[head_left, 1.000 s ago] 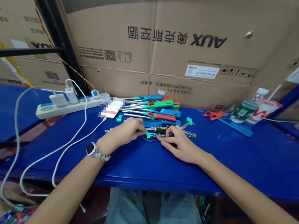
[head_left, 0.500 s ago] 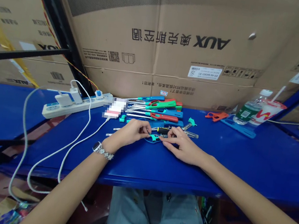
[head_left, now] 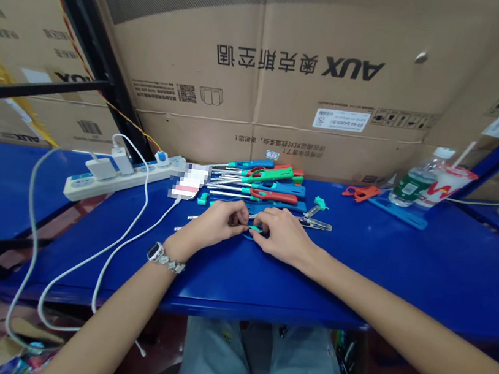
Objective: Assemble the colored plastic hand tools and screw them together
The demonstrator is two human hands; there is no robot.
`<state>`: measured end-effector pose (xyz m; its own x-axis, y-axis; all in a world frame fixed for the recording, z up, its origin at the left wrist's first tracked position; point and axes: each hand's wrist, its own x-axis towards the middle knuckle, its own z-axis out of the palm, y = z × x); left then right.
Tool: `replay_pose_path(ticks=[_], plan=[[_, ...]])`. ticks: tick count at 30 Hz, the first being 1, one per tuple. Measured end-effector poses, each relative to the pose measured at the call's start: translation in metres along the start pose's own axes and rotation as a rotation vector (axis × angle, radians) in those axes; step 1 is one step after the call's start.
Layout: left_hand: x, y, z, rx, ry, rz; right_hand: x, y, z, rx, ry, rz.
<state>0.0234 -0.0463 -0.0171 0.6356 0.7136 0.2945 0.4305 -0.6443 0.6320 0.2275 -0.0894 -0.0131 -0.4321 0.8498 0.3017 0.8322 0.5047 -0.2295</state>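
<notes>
My left hand point(head_left: 222, 223), with a watch point(head_left: 160, 256) on its wrist, is closed in a pinch just above the blue table. My right hand point(head_left: 284, 234) is closed too, its fingertips close to those of the left. Between them shows a small green plastic part point(head_left: 256, 229), mostly covered by the fingers. Thin blue plastic curves just below it. Behind the hands lie several long-necked lighters, among them a green one point(head_left: 269, 175) and a red one point(head_left: 275, 196). Clear plastic pieces point(head_left: 318, 224) and a loose green piece point(head_left: 321, 203) rest right of them.
At left, a white power strip point(head_left: 125, 179) with chargers and trailing cables stands beside a phone point(head_left: 191, 181). A bottle point(head_left: 413, 179), a cup point(head_left: 447, 187), and orange point(head_left: 360, 193) and blue point(head_left: 398, 213) plastic shells are at right. Cardboard point(head_left: 295, 26) walls the back.
My right hand has moved left, nearer the left hand, and now covers more of the green part and the screwdriver-like tool behind it. The left hand stays nearly in place.
</notes>
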Motion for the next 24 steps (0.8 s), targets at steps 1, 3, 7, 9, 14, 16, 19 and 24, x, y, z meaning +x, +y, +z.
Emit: replay_pose_path(ticks=[1, 3, 7, 9, 14, 16, 19, 24], plan=[[-0.002, 0.001, -0.002, 0.025, 0.01, 0.03, 0.0, 0.0, 0.001, 0.021, -0.002, 0.015], [-0.005, 0.001, -0.004, 0.082, 0.016, 0.105, -0.002, 0.0, 0.004, 0.058, 0.018, 0.026], [-0.006, -0.003, -0.003, 0.168, -0.083, 0.162, -0.006, 0.001, 0.008, 0.041, 0.068, 0.014], [-0.005, -0.007, -0.001, 0.19, -0.121, 0.16, -0.006, 0.0, 0.009, 0.015, 0.073, 0.024], [-0.004, -0.012, 0.002, 0.185, -0.123, 0.183, -0.005, -0.004, 0.005, -0.027, 0.044, 0.084], [-0.003, -0.013, 0.003, 0.192, -0.124, 0.192, -0.007, -0.004, 0.004, -0.048, 0.046, 0.071], [-0.002, -0.012, 0.003, 0.216, -0.132, 0.198, -0.011, -0.004, 0.003, -0.076, 0.039, 0.045], [-0.002, -0.01, 0.004, 0.229, -0.138, 0.19, -0.012, -0.003, 0.003, -0.109, 0.013, 0.063]])
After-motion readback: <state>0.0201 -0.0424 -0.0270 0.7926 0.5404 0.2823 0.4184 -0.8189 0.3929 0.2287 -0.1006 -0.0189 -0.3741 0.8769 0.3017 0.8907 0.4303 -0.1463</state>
